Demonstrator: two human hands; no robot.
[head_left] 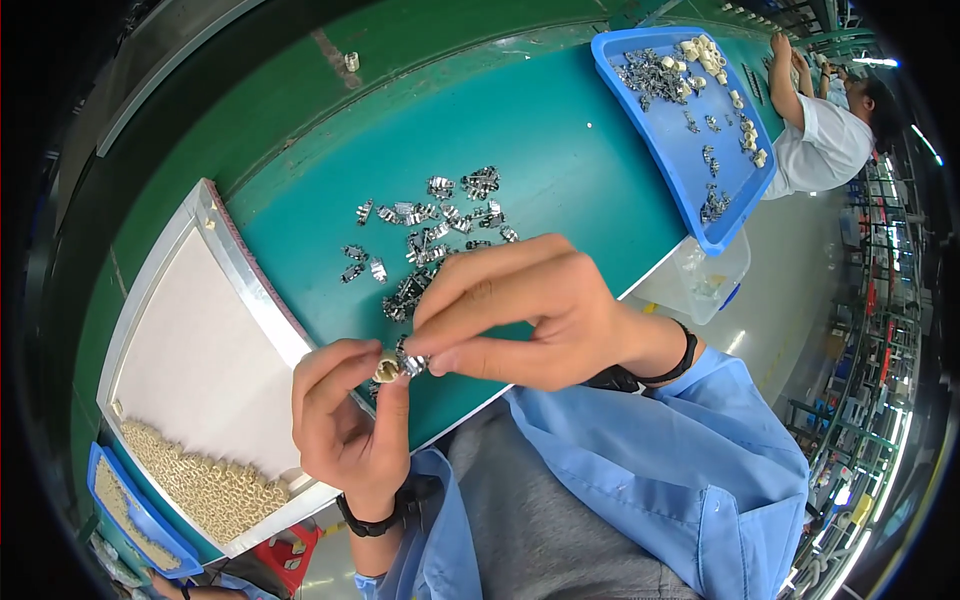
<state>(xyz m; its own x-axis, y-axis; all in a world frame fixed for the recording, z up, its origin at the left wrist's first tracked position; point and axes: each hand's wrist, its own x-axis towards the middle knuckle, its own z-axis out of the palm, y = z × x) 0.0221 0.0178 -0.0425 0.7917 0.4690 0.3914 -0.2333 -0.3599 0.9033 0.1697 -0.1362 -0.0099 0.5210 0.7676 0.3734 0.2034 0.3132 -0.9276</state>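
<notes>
Between the thumb and fingers of my left hand [350, 415] is a small cream plastic ring-shaped part [387, 370], its hollow end showing. My right hand [530, 315] pinches a small shiny metal clip [411, 362] right beside that part; whether the two touch or one is partly inside the other I cannot tell. Just beyond my fingers, many similar metal clips [430, 220] lie scattered on the green table mat [560, 140]. A denser, darker heap of clips [405, 296] sits partly behind my right hand.
At the left a white, metal-edged tray [200, 330] holds a pile of cream parts [200, 480], with a blue tray [140, 520] beyond it. A larger blue tray [690, 200] at the upper right carries clips and cream parts. Another person [825, 140] sits past it.
</notes>
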